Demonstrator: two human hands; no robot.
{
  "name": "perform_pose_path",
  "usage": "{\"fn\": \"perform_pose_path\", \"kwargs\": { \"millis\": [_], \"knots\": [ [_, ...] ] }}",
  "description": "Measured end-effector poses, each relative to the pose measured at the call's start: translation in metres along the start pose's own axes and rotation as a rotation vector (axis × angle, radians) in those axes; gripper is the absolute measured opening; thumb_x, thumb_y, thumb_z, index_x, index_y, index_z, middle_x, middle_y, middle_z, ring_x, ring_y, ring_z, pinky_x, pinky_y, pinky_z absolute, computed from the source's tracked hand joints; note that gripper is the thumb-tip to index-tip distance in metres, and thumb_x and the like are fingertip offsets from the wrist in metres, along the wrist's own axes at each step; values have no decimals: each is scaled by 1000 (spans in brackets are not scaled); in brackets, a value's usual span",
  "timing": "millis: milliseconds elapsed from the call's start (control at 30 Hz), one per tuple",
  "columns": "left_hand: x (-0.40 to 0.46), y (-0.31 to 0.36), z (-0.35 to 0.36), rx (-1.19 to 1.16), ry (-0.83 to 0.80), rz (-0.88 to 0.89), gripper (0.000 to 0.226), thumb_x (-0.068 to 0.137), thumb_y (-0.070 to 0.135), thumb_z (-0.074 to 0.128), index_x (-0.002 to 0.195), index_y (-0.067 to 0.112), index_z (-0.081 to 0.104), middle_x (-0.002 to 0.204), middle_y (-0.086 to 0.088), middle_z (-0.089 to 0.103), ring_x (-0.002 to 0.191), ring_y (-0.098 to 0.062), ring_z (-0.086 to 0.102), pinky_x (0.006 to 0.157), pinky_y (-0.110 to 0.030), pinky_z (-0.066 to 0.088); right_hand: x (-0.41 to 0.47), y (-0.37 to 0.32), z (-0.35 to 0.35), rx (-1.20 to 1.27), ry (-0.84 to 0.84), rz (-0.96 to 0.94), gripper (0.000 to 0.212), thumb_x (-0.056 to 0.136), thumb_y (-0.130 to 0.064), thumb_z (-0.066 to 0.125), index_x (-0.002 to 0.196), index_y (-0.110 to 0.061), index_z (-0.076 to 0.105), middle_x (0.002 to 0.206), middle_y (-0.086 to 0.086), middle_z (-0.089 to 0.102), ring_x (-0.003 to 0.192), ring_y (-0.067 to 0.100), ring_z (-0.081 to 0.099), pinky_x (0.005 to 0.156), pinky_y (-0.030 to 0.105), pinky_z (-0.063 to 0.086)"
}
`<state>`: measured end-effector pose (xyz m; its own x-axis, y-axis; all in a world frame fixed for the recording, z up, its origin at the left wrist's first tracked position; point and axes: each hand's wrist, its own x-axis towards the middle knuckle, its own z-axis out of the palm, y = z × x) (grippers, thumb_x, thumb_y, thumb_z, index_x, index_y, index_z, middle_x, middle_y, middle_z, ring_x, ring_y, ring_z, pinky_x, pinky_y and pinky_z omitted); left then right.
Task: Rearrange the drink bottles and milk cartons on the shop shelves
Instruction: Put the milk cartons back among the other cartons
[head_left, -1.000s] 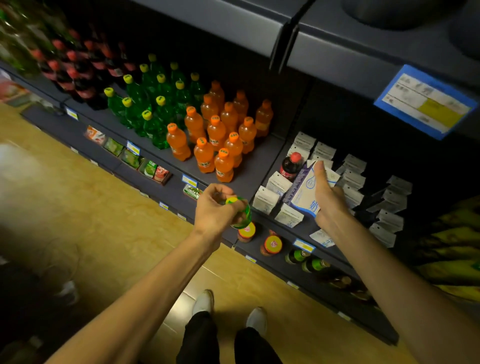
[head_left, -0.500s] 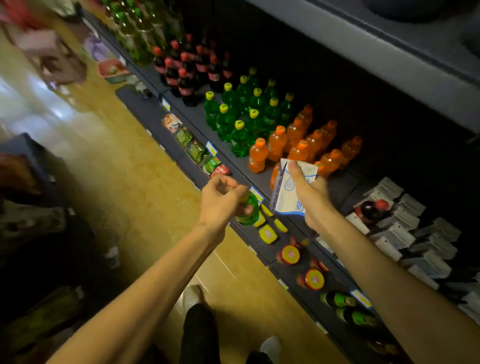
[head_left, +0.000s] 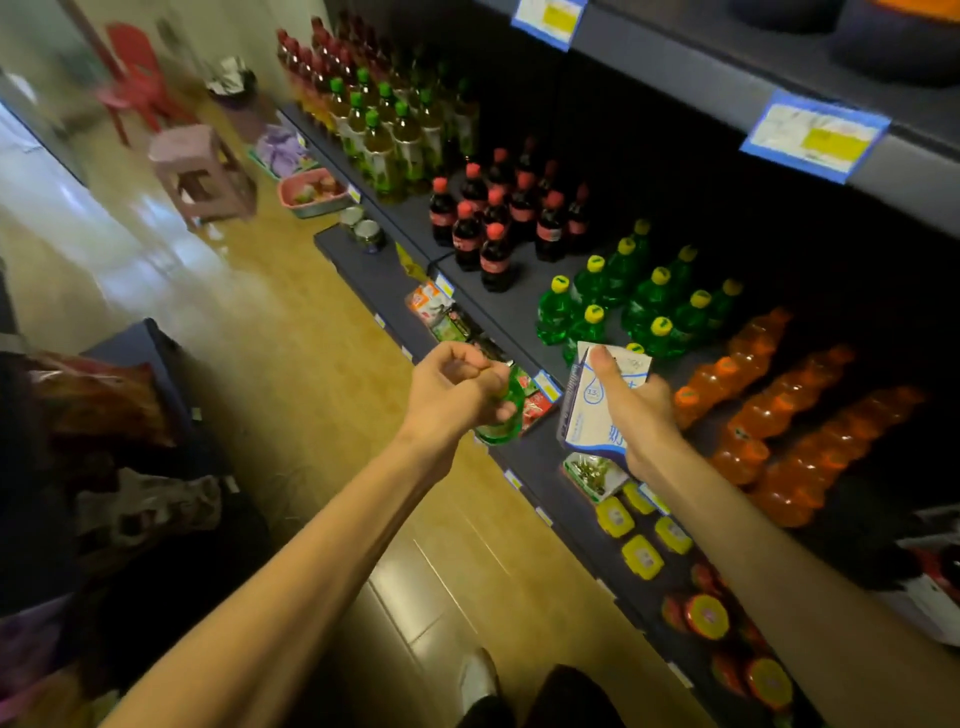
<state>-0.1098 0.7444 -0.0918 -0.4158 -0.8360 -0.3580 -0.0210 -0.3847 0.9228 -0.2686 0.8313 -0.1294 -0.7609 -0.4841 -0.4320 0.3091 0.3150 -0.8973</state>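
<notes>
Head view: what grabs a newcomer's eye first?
Both hands in mid-frame: the left hand grips a green bottle by its top, and the right hand holds a white-and-blue milk carton, both in front of the dark shelf. On that shelf stand colour blocks: red-capped cola bottles farther along, green bottles in the middle, orange bottles to the right.

Green bottle (head_left: 501, 415) mostly hidden by left hand (head_left: 451, 391); orange bottles (head_left: 789, 415) blurred.
</notes>
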Motion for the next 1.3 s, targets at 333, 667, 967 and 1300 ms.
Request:
{"fn": "perform_pose_path", "kwargs": {
  "millis": [333, 667, 967, 1300],
  "knots": [
    [111, 44, 32, 24, -128, -42, 24, 93, -5, 59, 85, 11, 43, 76, -15, 47, 45, -23, 55, 45, -25, 48, 86, -32, 0, 44, 167, 44, 29, 86, -44, 71, 80, -20, 57, 78, -2, 66, 65, 10, 64, 44, 20, 50],
    [200, 87, 82, -108, -322, -140, 23, 97, 2, 54, 82, 17, 44, 88, -8, 65, 49, -18, 59, 41, -19, 41, 126, -66, -7, 156, 321, 23, 22, 90, -37, 69, 84, -17, 60, 85, 1, 65, 65, 5, 60, 41, 10, 45],
    [275, 81, 145, -90, -553, -298, 20, 99, -4, 41, 93, 15, 45, 78, -7, 52, 59, -18, 61, 57, -29, 59, 127, -76, 19, 336, 549, 8, 26, 88, -42, 70, 80, -30, 49, 78, -15, 57, 68, 3, 59, 67, 25, 53],
    [310, 55, 203, 129, -709, -386, 22, 100, -4, 37, 118, 0, 49, 84, -14, 52, 59, -23, 63, 41, -23, 50, 117, -65, 38, 390, 697, -59, 26, 85, -48, 71, 98, -26, 66, 94, -7, 73, 79, 3, 69, 63, 21, 55]
  ]
}}
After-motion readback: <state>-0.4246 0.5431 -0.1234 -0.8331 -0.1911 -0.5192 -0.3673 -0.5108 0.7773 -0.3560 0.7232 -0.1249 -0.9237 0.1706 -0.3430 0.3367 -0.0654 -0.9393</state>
